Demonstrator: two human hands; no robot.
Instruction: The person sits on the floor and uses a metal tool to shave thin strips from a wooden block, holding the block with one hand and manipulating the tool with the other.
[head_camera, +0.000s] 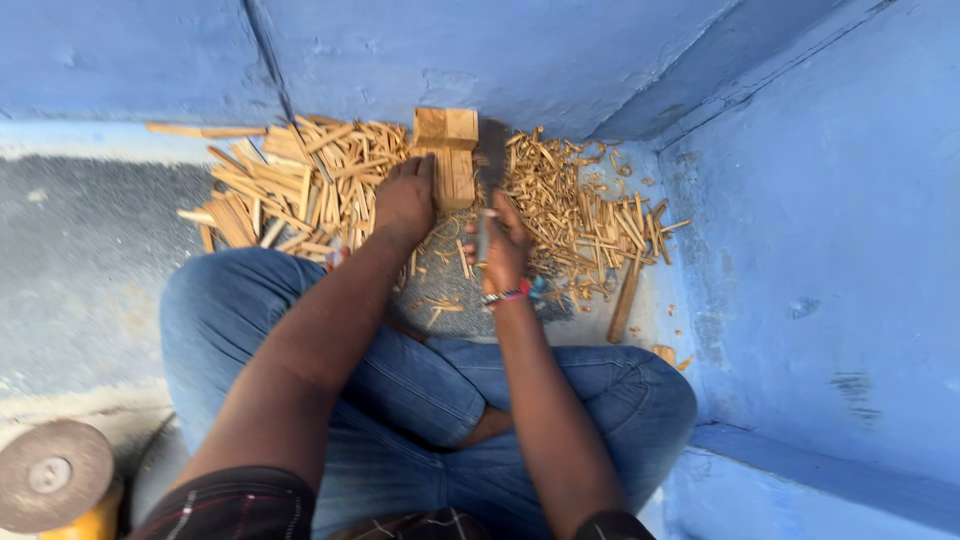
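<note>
I sit cross-legged in blue jeans on a grey floor by a blue wall. My left hand (405, 195) rests on a small upright piece of wood on a wooden block (447, 150). My right hand (505, 250) is shut on the handle of a flat-bladed knife (490, 170), its dark blade raised beside the block. Wider split wood slats (290, 185) lie piled to the left of the block. Thin wood sticks (580, 205) are scattered to the right.
A longer wooden stick (624, 300) lies on the floor at the right near my knee. A round disc on a yellow object (55, 480) stands at the lower left. Blue walls (830, 250) close in at the back and right.
</note>
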